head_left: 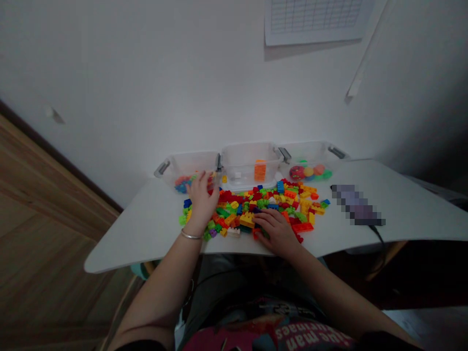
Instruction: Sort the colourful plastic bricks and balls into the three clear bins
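Note:
My left hand (203, 197), with a silver bangle at the wrist, reaches over the front of the left clear bin (197, 158). Its fingers are apart and I see nothing held in them. Colourful pieces (181, 184) lie inside that bin. My right hand (276, 229) rests on the near side of a heap of toy building bricks (228, 197), fingers stretched out. Its fingertips are by a yellow brick (247, 220) and a dark blue piece; what lies beneath the palm is hidden.
The middle clear bin (252, 146) holds an orange brick stack (260, 170) and a small white piece. Toy balls (309, 171) sit in the right bin (307, 148). A pixelated device (356, 204) with a cable lies on the white table (146, 229). The wall stands behind.

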A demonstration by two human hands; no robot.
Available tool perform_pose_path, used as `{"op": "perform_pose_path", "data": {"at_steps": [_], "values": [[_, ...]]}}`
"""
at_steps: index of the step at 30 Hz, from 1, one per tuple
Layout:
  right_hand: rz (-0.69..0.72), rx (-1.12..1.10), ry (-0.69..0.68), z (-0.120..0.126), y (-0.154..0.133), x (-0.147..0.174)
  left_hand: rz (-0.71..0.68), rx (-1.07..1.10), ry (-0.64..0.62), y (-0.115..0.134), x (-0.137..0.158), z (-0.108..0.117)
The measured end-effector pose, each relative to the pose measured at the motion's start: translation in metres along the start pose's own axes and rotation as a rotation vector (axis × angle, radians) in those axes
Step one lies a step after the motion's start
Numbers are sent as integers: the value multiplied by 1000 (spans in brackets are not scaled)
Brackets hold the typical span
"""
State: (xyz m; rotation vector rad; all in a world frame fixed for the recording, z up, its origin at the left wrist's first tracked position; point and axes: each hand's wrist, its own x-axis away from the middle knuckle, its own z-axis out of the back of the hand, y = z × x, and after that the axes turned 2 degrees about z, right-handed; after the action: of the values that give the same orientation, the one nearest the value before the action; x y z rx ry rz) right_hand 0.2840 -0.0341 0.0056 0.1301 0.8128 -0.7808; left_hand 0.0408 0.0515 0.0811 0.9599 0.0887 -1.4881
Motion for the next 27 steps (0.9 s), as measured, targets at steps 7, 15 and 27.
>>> {"op": "perform_pose_path", "data": {"at_steps": [7,15,27], "values": [[-21,30,14,0,0,-1,-230,-33,-356,43,89,-12],[-28,26,36,-3,7,0,-274,-66,-400,51,112,-23],[-29,93,-26,1,25,-1,-334,-95,-321,47,114,-24]]}}
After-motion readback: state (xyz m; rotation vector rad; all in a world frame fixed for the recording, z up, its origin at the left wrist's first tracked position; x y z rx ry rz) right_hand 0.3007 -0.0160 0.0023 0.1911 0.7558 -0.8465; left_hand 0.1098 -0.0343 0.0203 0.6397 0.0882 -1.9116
